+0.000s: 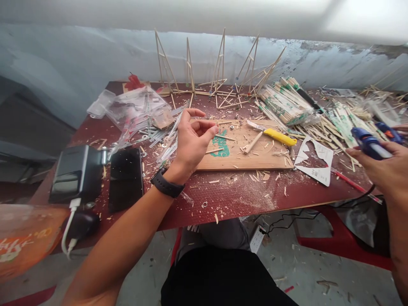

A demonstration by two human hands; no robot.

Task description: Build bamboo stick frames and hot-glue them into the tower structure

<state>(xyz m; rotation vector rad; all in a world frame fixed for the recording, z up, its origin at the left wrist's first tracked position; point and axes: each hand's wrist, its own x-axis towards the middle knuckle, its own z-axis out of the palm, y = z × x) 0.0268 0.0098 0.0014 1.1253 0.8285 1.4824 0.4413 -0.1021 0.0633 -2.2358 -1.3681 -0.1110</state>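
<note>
My left hand hovers above the left end of a wooden board, palm turned sideways, thumb and curled fingers apart, with nothing visible between them. A black watch sits on that wrist. My right hand is at the right edge of the table, closed round a blue glue gun whose nozzle points left. On the board lie a yellow-handled knife, short stick pieces and a green mark.
Upright stick frames stand at the table's back. Bundles of wrapped chopsticks lie back right, plastic bags back left. A phone and a black device sit front left. A second blue tool lies by fingers at the right edge.
</note>
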